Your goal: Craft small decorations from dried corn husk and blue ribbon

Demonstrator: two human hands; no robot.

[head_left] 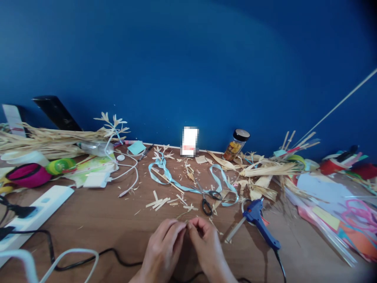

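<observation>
My left hand and my right hand meet at the front middle of the brown table, fingertips nearly touching. Both are closed in a pinch on a thin greenish-tan strip, whose free end sticks out beyond the fingers; the rest of it is hidden. Just past my hands lie black-handled scissors, blades pointing away. Short pale husk strips are scattered left of them. A light blue ribbon curls across behind, by a pale husk flower. Right of my hands rests a blue glue gun with a glue stick in it.
A white power strip and black cable run along the left. Bundles of dried husk lie at the back left. A black-lidded jar stands by the blue wall. Coloured craft sheets cover the right side.
</observation>
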